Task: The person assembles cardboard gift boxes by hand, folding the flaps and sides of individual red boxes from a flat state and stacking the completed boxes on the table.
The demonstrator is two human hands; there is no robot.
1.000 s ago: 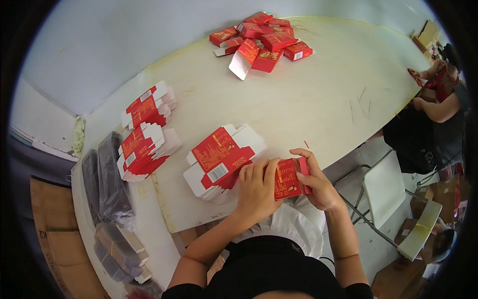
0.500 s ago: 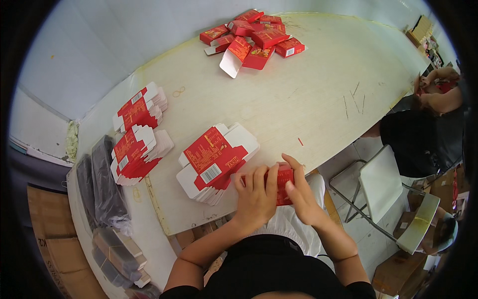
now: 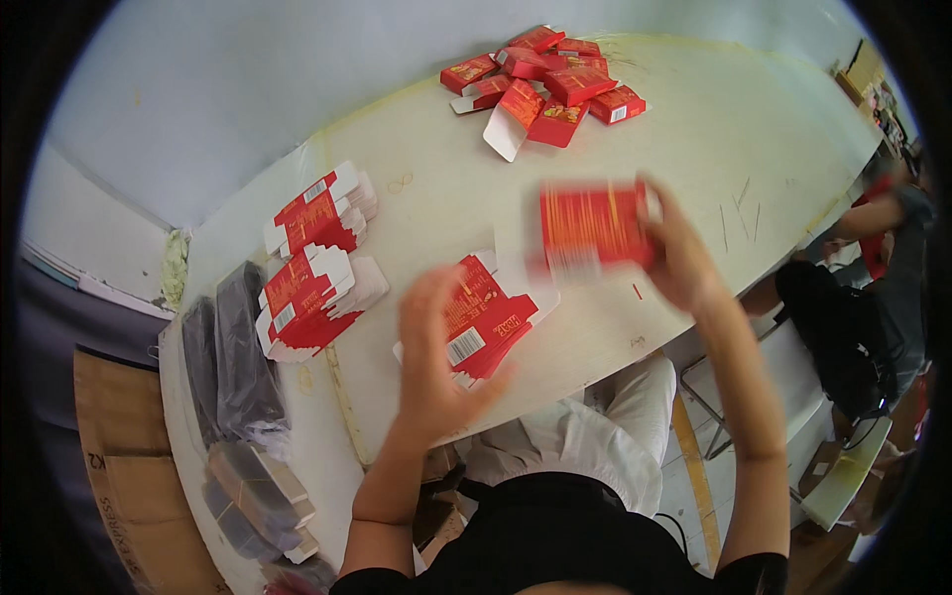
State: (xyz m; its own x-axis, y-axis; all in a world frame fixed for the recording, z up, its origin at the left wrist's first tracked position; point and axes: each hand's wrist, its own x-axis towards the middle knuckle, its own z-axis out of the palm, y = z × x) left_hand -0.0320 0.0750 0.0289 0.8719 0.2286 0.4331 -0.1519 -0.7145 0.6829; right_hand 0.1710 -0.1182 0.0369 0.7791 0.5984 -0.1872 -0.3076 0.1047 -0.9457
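Note:
My right hand (image 3: 682, 253) grips the right end of a red carton (image 3: 595, 223), held above the table and blurred by motion. A pale open flap shows at the carton's left end. My left hand (image 3: 436, 357) is empty, fingers apart, over the near-left side of a stack of flat red-and-white cartons (image 3: 491, 317), partly covering it. Farther back lies a pile of folded red cartons (image 3: 575, 84), at least one with its white flap standing out.
Two more stacks of flat cartons, a nearer one (image 3: 309, 302) and a farther one (image 3: 319, 216), lie at left. Beyond them are dark plastic-wrapped bundles (image 3: 238, 347) and banded stacks (image 3: 253, 491). Another person (image 3: 863, 297) sits at right near a folding chair (image 3: 843, 486).
The carton, earlier between both hands near my lap, has moved up and away in my right hand. My left hand has let go and shifted left over the stack. The view has shifted slightly.

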